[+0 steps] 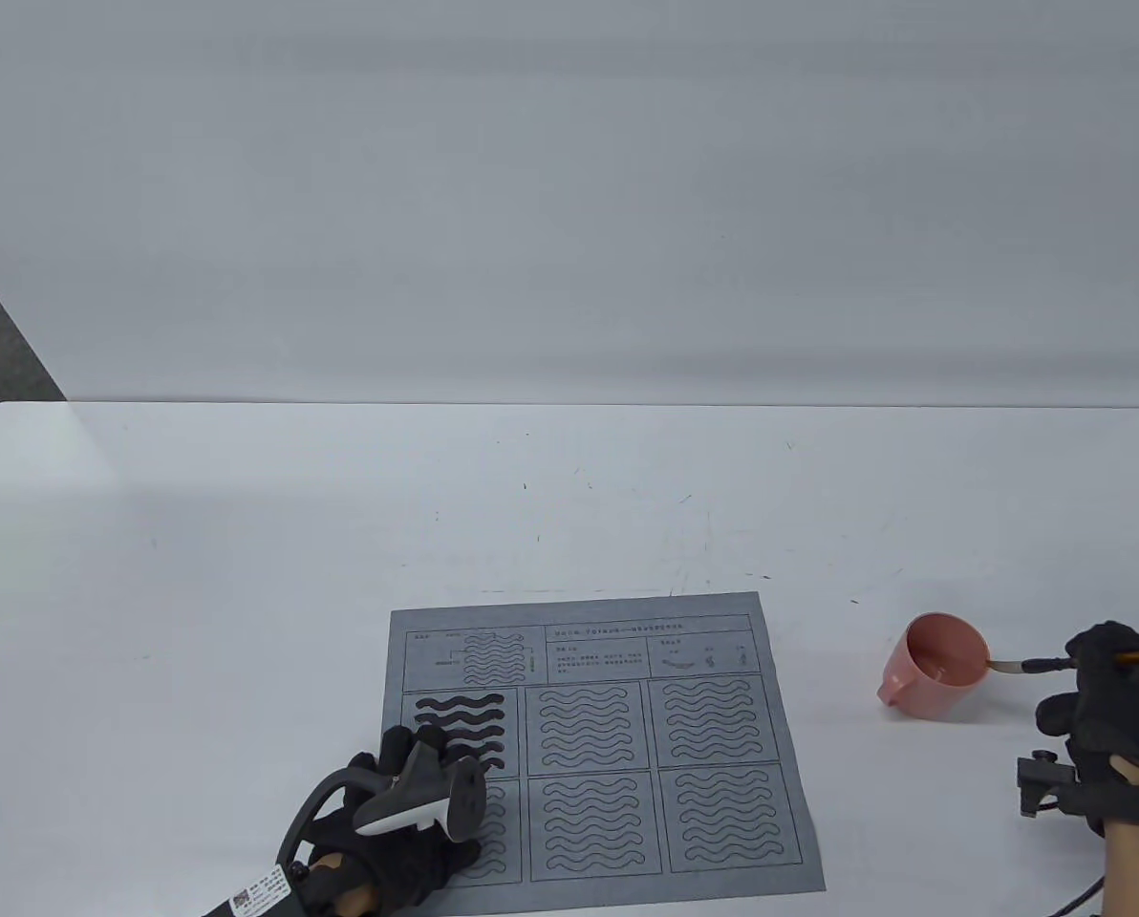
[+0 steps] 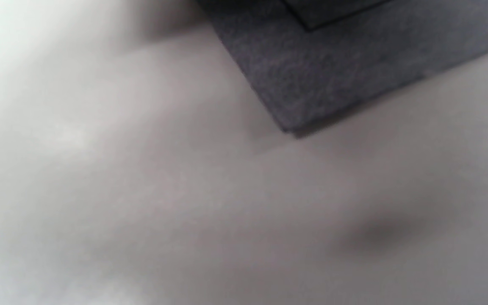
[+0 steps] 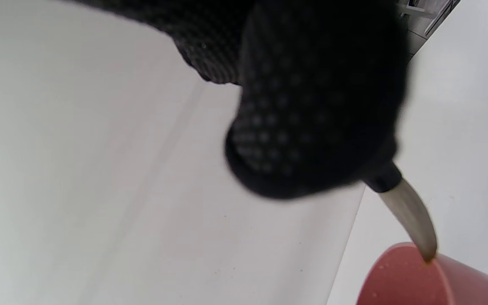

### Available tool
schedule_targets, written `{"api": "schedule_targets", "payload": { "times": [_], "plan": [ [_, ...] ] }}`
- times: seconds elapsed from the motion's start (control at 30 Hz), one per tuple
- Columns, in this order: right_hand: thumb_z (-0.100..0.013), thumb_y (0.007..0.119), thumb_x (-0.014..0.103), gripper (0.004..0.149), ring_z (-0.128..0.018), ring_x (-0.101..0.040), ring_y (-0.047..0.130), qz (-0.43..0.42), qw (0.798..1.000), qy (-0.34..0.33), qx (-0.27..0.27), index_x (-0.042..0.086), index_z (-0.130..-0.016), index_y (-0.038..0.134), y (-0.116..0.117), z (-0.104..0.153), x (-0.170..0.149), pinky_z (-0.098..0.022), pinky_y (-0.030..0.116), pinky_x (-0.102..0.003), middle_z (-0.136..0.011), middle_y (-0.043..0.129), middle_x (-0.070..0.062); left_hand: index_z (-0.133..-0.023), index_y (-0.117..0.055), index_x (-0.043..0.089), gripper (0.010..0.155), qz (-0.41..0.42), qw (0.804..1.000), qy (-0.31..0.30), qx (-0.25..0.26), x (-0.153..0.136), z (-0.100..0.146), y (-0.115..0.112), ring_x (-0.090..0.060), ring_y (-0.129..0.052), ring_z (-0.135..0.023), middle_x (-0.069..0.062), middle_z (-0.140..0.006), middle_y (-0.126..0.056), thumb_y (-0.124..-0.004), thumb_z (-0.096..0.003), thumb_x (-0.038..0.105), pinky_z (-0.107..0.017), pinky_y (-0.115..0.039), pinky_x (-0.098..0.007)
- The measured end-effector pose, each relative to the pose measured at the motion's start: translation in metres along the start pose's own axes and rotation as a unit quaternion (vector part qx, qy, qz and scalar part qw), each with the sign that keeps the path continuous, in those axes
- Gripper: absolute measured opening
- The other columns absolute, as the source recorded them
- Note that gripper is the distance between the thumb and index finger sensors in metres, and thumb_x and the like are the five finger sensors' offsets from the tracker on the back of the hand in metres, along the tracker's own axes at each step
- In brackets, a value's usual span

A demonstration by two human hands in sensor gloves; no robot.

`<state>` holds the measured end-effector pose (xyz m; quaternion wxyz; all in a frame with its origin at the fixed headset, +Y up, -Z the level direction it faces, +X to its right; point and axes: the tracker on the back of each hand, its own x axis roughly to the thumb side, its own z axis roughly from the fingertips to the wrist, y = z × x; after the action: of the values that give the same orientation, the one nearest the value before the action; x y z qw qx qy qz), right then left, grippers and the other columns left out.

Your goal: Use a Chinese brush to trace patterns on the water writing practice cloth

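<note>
One cloth [image 1: 598, 735], one pink cup [image 1: 933, 664], one brush [image 1: 1057, 662], two gloved hands [image 1: 397, 831]

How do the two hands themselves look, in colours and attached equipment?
Both wear black gloves; the right hand shows a dotted knit and a bare wrist below a small black clamp. The left hand carries a grey-white and black tracker with a ring, plus a label.

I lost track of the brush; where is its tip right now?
In the table view the brush is at the right, held by the right hand, its tip at the pink cup's rim.
</note>
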<state>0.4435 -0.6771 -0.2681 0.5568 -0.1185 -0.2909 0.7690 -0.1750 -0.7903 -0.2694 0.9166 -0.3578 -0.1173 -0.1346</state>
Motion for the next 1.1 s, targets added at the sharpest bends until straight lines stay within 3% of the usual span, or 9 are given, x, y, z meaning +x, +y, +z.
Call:
{"api": "schedule_targets", "payload": {
  "times": [0.17,0.3,0.53,1.1],
  "plan": [
    [-0.046,0.081,0.017,0.035,-0.005,-0.013,0.102,-0.036,0.999,-0.027,-0.002,0.006,-0.079,0.076,0.001,0.002,0.006,0.019,0.081,-0.027,-0.078,0.088,-0.024,-0.091,0.028,0.033,0.09,0.0,1.0,0.0,0.0,0.0,0.0,0.0,-0.048,0.019,-0.101,-0.012,-0.101,0.031,-0.036,-0.0356,0.063,-0.076,-0.011,-0.071],
    [-0.046,0.083,0.022,0.035,0.0,-0.007,0.096,0.037,0.998,-0.04,-0.018,0.009,-0.078,0.078,0.006,0.006,0.012,0.018,0.079,-0.028,-0.076,0.093,-0.019,-0.091,0.029,0.033,0.09,0.0,1.0,0.0,0.0,0.0,0.0,0.0,-0.048,0.018,-0.101,-0.012,-0.101,0.031,-0.035,-0.0355,0.063,-0.076,-0.011,-0.071],
    [-0.045,0.086,0.027,0.037,0.002,-0.006,0.094,0.083,0.995,-0.043,-0.04,0.008,-0.076,0.08,0.013,0.008,0.016,0.018,0.079,-0.029,-0.071,0.096,-0.017,-0.091,0.028,0.033,0.09,-0.001,1.0,0.0,0.0,0.0,0.0,0.0,-0.048,0.019,-0.101,-0.012,-0.101,0.031,-0.035,-0.0354,0.063,-0.076,-0.011,-0.071],
    [-0.045,0.091,0.035,0.041,0.002,-0.007,0.095,0.091,0.989,0.024,-0.113,0.006,-0.072,0.082,-0.01,0.005,0.0,0.017,0.08,-0.03,-0.064,0.1,-0.016,-0.091,0.029,0.033,0.09,-0.001,1.0,0.0,0.0,0.0,0.0,0.0,-0.048,0.019,-0.101,-0.012,-0.101,0.031,-0.035,-0.0353,0.063,-0.076,-0.011,-0.071]
  ]
}}
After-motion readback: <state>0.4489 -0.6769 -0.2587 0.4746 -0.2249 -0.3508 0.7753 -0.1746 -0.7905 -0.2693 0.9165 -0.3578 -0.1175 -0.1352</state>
